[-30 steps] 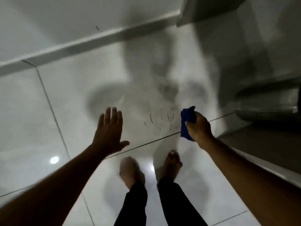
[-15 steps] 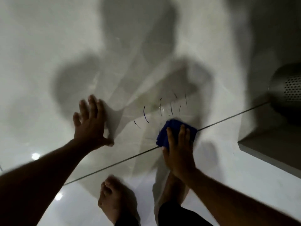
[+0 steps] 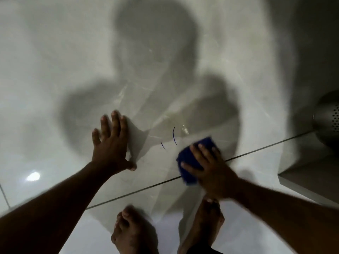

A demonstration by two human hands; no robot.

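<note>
I am bent over a glossy pale tiled floor (image 3: 55, 88). My left hand (image 3: 111, 143) rests flat on the tile with its fingers spread. My right hand (image 3: 207, 167) presses a folded blue cloth (image 3: 190, 158) onto the floor, fingers stretched out over it. Just left of the cloth are two thin blue pen marks (image 3: 173, 135) on the tile. The cloth covers the spot to their right.
A perforated metal cylinder (image 3: 328, 121) stands at the right edge. Below it runs a raised pale ledge (image 3: 302, 180). A dark grout line (image 3: 128, 193) crosses the floor under my arms. My bare feet (image 3: 132, 230) are at the bottom. My shadow falls over the tile ahead.
My right hand went from gripping the cloth in the air to pressing it on the floor and sliding it right over the marks. Fewer blue marks show now. The left hand stays planted.
</note>
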